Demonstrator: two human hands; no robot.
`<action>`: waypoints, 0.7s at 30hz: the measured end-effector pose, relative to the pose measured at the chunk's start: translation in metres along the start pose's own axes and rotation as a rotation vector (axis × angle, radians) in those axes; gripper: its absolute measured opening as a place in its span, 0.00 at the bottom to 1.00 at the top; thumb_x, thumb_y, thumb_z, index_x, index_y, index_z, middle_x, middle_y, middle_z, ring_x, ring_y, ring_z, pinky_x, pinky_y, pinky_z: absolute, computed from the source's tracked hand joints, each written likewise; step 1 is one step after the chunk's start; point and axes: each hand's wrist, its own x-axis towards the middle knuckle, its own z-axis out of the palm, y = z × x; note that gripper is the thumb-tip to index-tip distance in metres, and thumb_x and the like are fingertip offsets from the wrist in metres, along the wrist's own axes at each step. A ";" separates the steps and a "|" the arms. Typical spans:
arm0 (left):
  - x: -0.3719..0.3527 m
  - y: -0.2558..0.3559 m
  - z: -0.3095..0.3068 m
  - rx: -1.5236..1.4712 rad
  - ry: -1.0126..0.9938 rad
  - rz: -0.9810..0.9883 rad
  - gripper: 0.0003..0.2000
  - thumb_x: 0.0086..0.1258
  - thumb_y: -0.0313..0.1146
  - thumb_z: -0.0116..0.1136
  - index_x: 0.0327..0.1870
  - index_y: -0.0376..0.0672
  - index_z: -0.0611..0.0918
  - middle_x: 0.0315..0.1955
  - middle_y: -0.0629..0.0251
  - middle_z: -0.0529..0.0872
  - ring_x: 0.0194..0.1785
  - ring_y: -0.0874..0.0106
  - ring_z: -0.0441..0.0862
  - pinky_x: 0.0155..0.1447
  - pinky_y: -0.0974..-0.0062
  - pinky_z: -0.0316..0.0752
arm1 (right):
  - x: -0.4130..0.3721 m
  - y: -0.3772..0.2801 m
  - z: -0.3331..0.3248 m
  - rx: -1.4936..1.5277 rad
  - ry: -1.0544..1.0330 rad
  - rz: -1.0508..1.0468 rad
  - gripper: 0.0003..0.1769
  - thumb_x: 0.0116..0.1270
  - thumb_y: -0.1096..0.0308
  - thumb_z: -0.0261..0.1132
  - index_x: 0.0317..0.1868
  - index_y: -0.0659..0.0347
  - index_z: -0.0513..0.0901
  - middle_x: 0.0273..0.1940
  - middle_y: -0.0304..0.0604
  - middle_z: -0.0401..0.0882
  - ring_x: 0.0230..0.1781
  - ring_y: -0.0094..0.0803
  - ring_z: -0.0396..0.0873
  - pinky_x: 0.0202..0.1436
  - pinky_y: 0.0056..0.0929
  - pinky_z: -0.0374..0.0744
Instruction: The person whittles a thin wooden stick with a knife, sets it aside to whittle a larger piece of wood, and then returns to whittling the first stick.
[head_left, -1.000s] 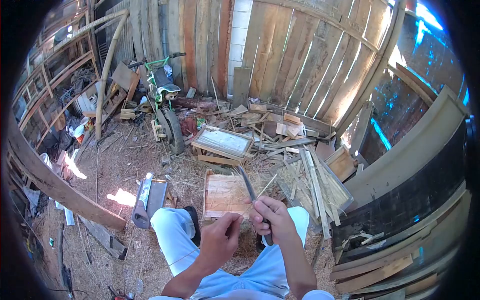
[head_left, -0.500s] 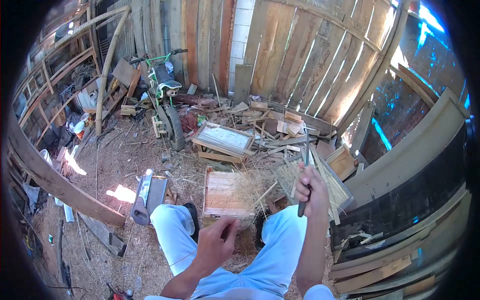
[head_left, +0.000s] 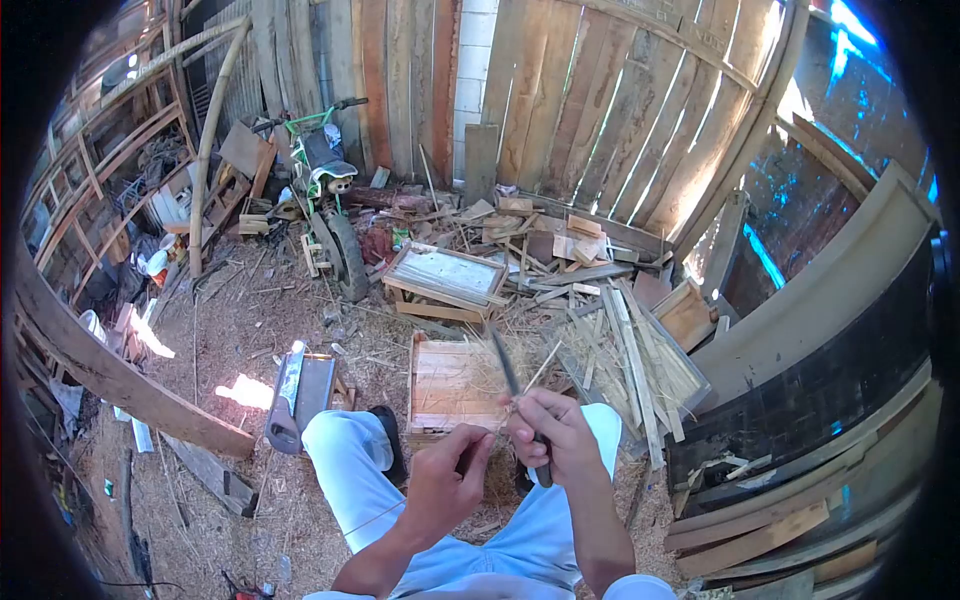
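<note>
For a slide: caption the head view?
Right hand holds a knife against a thin strip pinched by the left hand.

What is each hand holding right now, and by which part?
The right hand grips a knife by its handle, blade pointing up. The left hand pinches a thin strip partway along its length.

The handle of the knife is mostly hidden inside the right hand. One end of the thin strip is hidden in the curled left hand. Both arms are cut off at the bottom edge. The corners of the view are all black.
</note>
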 end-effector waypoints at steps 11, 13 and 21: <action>-0.007 -0.013 -0.005 -0.018 -0.003 -0.027 0.04 0.66 0.27 0.58 0.35 0.35 0.78 0.18 0.55 0.78 0.18 0.69 0.75 0.25 0.73 0.68 | 0.012 -0.052 -0.053 0.165 0.186 -0.361 0.16 0.72 0.63 0.54 0.54 0.64 0.71 0.23 0.31 0.66 0.14 0.14 0.58 0.13 0.14 0.57; -0.002 -0.016 -0.007 -0.003 0.040 -0.049 0.04 0.66 0.27 0.58 0.35 0.35 0.78 0.18 0.55 0.78 0.18 0.68 0.75 0.25 0.73 0.67 | 0.011 -0.048 -0.044 0.121 0.181 -0.398 0.18 0.72 0.63 0.54 0.57 0.63 0.70 0.23 0.31 0.67 0.14 0.14 0.58 0.13 0.14 0.57; 0.008 -0.010 0.003 0.008 0.068 0.016 0.04 0.66 0.26 0.58 0.34 0.35 0.79 0.17 0.61 0.78 0.18 0.80 0.71 0.24 0.78 0.64 | -0.002 0.022 0.002 -0.017 0.002 0.018 0.19 0.72 0.63 0.54 0.57 0.64 0.69 0.22 0.34 0.67 0.14 0.14 0.58 0.14 0.12 0.58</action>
